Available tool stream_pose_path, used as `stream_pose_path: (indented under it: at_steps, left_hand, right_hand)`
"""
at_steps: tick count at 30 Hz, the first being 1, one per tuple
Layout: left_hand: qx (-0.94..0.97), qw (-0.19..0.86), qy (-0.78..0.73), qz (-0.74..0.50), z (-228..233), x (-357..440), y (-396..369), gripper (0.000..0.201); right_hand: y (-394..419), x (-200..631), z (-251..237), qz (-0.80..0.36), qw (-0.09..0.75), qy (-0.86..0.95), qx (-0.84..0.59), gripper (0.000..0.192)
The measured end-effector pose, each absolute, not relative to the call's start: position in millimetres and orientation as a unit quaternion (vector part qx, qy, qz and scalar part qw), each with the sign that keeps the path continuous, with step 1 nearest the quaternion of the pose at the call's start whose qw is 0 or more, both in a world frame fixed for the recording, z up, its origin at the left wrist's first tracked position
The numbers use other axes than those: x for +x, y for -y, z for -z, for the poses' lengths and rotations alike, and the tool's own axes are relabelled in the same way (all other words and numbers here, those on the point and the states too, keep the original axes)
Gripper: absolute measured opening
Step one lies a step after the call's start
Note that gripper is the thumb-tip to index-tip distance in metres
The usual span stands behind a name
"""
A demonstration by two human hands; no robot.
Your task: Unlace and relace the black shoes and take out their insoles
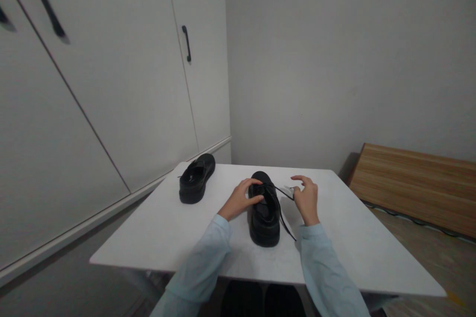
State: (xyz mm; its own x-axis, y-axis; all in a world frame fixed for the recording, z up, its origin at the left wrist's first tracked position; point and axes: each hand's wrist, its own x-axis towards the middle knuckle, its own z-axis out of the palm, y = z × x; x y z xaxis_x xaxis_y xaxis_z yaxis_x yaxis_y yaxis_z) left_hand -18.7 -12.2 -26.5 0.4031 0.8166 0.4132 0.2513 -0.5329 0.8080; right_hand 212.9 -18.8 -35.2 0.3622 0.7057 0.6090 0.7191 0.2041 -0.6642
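Note:
A black lace-up shoe (265, 235) rests on the white table in front of me, its toe pointing away. My left hand (241, 199) grips it from the left, with fingers over the lacing and the thumb at the opening. To the right of the shoe, my right hand (306, 198) is closed at the thumb on a black shoelace (284, 192), its index finger raised. That lace runs taut from the shoe's lacing to the hand. Another loose lace end hangs down along the shoe's right side to the tabletop.
A second black shoe (192, 193) stands at the table's far left. The white table (357, 242) has white cabinets (201, 84) with dark handles on its left and a grey wall behind. A wood-grain board (412, 183) is at the right, beyond the table edge.

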Motion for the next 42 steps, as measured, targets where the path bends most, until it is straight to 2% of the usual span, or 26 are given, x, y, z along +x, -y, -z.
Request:
stream_pose_path:
  at_steps: [3,7,11,14,18,28,42]
  left_hand:
    - [0.751,0.337,-0.365,-0.434,27,-18,11,0.032]
    - [0.730,0.312,-0.386,-0.471,32,-18,6,0.021]
    - [0.708,0.261,-0.426,-0.499,39,-19,0,0.014]
    - [0.709,0.236,-0.440,-0.497,41,-18,-2,0.012]
    - [0.712,0.223,-0.451,-0.489,42,-12,0,0.011]
    - [0.686,0.278,-0.453,-0.497,41,-5,1,0.010]
    - [0.690,0.282,-0.424,-0.515,41,-1,3,0.011]
  right_hand:
    - [19,208,33,-0.004,0.526,0.597,-0.606,0.033]
    - [23,197,27,-0.136,0.525,0.652,-0.529,0.022]
    - [26,188,28,-0.212,0.489,0.700,-0.475,0.037]
    - [26,186,32,-0.217,0.479,0.715,-0.460,0.044]
    - [23,186,36,-0.214,0.480,0.714,-0.463,0.043]
    - [22,185,36,-0.223,0.486,0.705,-0.465,0.043]
    - [21,186,39,-0.223,0.476,0.709,-0.470,0.045]
